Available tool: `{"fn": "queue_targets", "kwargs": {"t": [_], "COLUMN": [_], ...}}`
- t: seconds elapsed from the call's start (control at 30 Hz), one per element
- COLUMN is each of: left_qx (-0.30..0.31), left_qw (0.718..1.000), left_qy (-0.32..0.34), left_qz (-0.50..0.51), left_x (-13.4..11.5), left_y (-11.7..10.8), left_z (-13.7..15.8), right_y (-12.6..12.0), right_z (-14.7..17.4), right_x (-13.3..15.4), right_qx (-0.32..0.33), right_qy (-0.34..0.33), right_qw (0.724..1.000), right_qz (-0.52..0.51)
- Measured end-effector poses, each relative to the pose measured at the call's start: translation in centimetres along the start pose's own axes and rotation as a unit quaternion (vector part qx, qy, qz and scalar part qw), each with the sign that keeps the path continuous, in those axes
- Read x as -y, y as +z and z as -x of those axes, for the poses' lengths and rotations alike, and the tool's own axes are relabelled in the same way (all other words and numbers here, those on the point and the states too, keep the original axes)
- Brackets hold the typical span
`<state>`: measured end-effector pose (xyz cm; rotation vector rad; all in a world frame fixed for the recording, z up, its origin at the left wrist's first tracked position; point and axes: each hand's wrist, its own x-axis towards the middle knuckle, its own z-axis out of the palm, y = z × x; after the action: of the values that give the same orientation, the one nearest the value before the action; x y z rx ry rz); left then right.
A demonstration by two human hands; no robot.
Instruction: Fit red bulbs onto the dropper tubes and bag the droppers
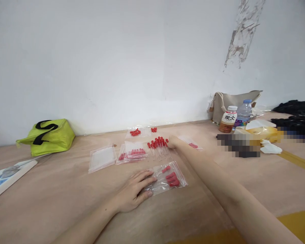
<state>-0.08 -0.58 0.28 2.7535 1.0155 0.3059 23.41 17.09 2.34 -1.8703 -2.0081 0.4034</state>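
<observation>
My left hand (137, 188) lies flat with fingers stretched out, its fingertips on the left part of a clear zip bag (180, 173). Inside that bag are several red rubber bulbs (173, 179). My right hand (172, 142) reaches forward to the right edge of a bunch of thin clear droppers with red bulbs (159, 144). Its fingers look curled beside a red bulb end, and what they hold is hidden. Left of the bunch lie overlapping zip bags with red bulbs (137, 152). Farther left is a stack of flat zip bags (103, 158).
Bags with red pieces (135, 132) lie by the wall, and another bag (192, 145) is beyond my right forearm. A green bag (53, 137) and a power strip (12, 178) are left. Bottles (228, 119), a beige bag (225, 100) and a tissue pack (263, 128) stand right.
</observation>
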Motion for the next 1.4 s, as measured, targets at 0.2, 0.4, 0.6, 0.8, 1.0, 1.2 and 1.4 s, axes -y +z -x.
{"fn": "queue_targets", "kwargs": {"t": [0.2, 0.4, 0.6, 0.8, 1.0, 1.2, 1.4], "left_qx": [-0.006, 0.002, -0.002, -0.004, 0.007, -0.006, -0.006], "left_qw": [1.000, 1.000, 1.000, 1.000, 1.000, 1.000, 1.000], "left_qy": [0.006, -0.004, -0.009, -0.009, -0.017, -0.013, -0.006], "left_qz": [0.003, 0.011, 0.017, 0.016, 0.009, 0.014, 0.013], "left_x": [0.2, 0.2, 0.2, 0.2, 0.2, -0.1, 0.0], "left_y": [0.1, 0.0, 0.1, 0.1, 0.0, -0.1, -0.1], "left_z": [0.1, 0.0, 0.1, 0.1, 0.1, 0.0, -0.1], "right_y": [-2.0, 0.3, 1.9, 2.3, 2.3, 1.4, 2.5], "right_z": [4.9, 11.1, 12.8, 13.6, 14.1, 13.8, 13.4], "right_x": [-3.1, -5.9, -4.9, -4.3, -4.9, -5.4, -4.1], "right_qx": [-0.060, -0.142, -0.143, -0.063, 0.016, 0.075, 0.109], "right_qy": [0.013, 0.035, 0.027, 0.043, -0.014, -0.131, -0.112], "right_qw": [0.990, 0.865, 0.811, 0.761, 0.844, 0.859, 0.861], "right_qz": [-0.129, -0.479, -0.567, -0.644, -0.537, -0.488, -0.484]}}
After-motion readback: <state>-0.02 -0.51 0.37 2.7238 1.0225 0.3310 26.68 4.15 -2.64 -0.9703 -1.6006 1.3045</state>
